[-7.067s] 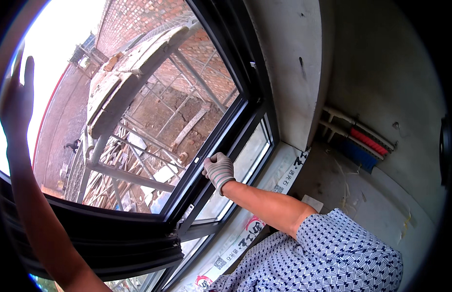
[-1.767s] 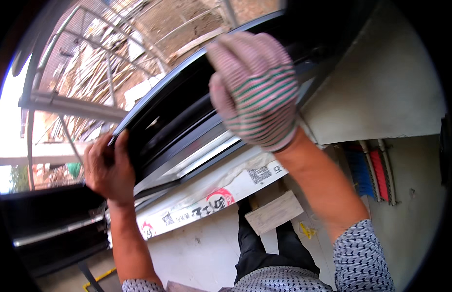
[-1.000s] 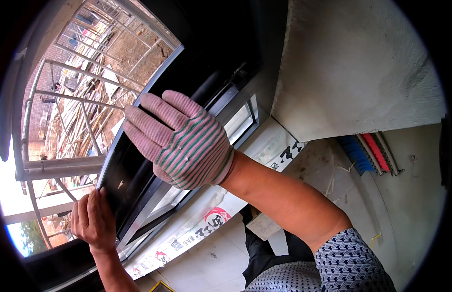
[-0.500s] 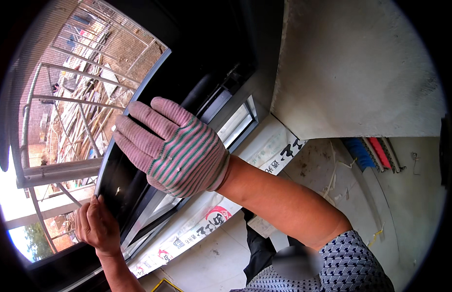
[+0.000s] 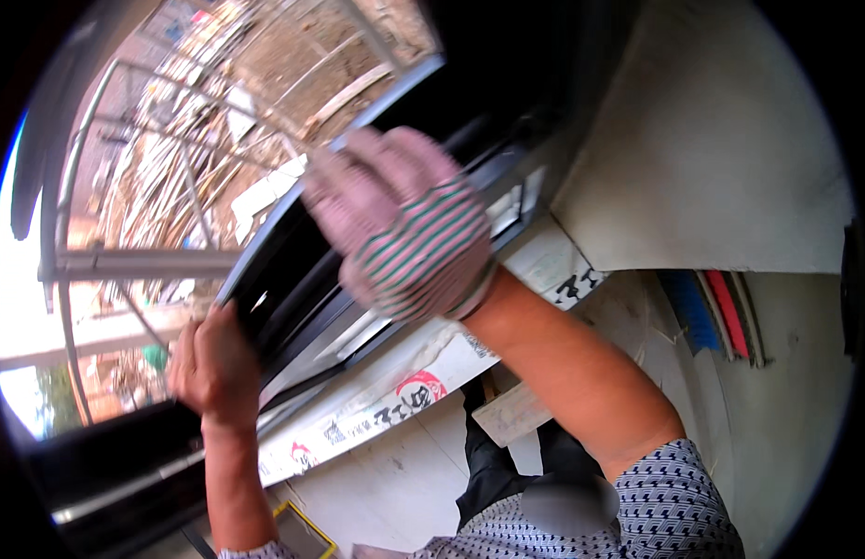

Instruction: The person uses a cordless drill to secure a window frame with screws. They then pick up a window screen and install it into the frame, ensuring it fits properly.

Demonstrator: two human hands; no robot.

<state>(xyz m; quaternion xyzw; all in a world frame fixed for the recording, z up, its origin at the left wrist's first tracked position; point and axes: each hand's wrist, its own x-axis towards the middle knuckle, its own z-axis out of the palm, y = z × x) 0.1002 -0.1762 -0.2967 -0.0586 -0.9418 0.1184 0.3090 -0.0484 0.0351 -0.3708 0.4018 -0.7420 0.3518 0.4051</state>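
My right hand [image 5: 404, 224] wears a pink, green and white striped knit glove. It is spread flat with its fingers apart, in front of the black window sash [image 5: 283, 279], and looks blurred. Whether the palm touches the frame I cannot tell. My left hand [image 5: 213, 368] is bare and curls around the lower edge of the same sash at the lower left. The sash stands swung open over the sill.
A grey metal railing [image 5: 125, 265] and construction debris lie outside the window. A white printed strip [image 5: 395, 401] covers the sill. A plastered wall [image 5: 712, 168] rises on the right, with blue and red pipes [image 5: 712, 317] below. A yellow-edged object [image 5: 302, 526] lies on the floor.
My gloved right hand has shifted up and to the right along the sash and is now blurred. My left hand keeps its hold on the sash edge.
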